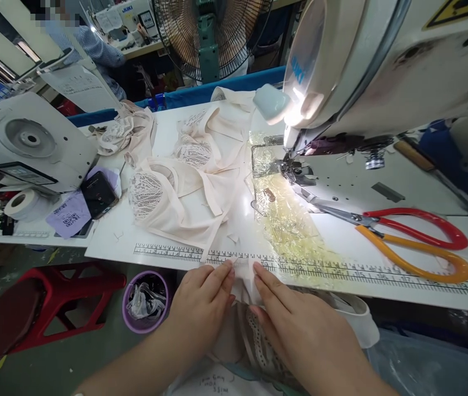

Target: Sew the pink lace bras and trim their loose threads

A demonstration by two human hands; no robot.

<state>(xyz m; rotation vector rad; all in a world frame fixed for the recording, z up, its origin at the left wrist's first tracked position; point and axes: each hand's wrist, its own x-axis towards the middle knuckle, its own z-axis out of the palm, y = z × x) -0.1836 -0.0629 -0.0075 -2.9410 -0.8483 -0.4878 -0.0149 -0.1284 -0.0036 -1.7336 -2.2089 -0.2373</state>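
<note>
Phone [98,195] lies left of pale bras [147,195]. Left hand [204,297], fingers bunched, grips cloth [243,273] at the table's [112,239] front edge; right hand [295,319], fingers straight, thumb below, grips its other side. Scissors [368,221] lie farther right.

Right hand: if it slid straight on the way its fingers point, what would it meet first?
Most likely the small pale scrap on the white tabletop, with the pale lace garment beyond. The right hand points roughly that way, though depth is hard to judge.
</note>
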